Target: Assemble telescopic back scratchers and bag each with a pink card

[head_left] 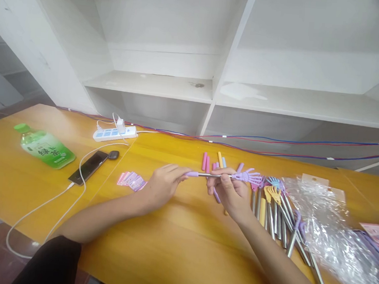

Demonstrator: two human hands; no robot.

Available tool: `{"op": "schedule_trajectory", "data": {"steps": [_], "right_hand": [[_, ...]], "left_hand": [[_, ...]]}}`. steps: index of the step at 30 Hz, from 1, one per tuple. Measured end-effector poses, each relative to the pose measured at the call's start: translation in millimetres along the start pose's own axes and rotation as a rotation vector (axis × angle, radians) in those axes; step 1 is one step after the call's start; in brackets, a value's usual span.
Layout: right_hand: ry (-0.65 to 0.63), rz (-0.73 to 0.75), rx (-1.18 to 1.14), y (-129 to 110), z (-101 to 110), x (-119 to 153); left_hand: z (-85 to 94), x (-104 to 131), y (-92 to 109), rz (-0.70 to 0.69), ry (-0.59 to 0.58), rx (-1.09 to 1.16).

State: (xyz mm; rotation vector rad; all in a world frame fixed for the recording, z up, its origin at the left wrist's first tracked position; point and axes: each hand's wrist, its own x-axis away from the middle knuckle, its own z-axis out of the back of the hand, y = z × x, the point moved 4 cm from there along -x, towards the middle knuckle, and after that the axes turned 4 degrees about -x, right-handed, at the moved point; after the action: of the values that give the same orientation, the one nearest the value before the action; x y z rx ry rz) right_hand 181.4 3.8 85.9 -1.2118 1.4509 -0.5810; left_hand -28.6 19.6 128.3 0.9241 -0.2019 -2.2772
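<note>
A back scratcher (pixel 246 176) with a purple hand-shaped head and a thin metal rod is held level above the table between my two hands. My left hand (pixel 164 184) is closed on the purple grip at its left end. My right hand (pixel 231 192) pinches the rod close to the head. Under and behind my right hand lie several loose coloured grip sleeves, among them pink sleeves (pixel 204 161) and a yellow sleeve (pixel 220 159). Right of that hand is a pile of back scratchers (pixel 273 194) in yellow, pink, blue and purple, their metal rods pointing toward me.
Clear plastic bags (pixel 330 232) heap up at the right. Small printed cards (pixel 132 180) lie left of my left hand. Farther left are a phone (pixel 89 167), a green bottle (pixel 44 146) on its side and a power strip (pixel 115 133). Cables run along the white shelf (pixel 148 84).
</note>
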Motion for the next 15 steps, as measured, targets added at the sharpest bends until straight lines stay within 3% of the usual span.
{"op": "schedule_trajectory", "data": {"steps": [9, 15], "right_hand": [[-0.011, -0.013, 0.037, 2.7, -2.3, 3.0], [-0.066, -0.092, 0.245, -16.0, 12.5, -2.7]], "left_hand": [[-3.7, 2.1, 0.6, -0.015, -0.006, 0.013], [10.8, -8.7, -2.3, -0.035, -0.042, -0.024]]}}
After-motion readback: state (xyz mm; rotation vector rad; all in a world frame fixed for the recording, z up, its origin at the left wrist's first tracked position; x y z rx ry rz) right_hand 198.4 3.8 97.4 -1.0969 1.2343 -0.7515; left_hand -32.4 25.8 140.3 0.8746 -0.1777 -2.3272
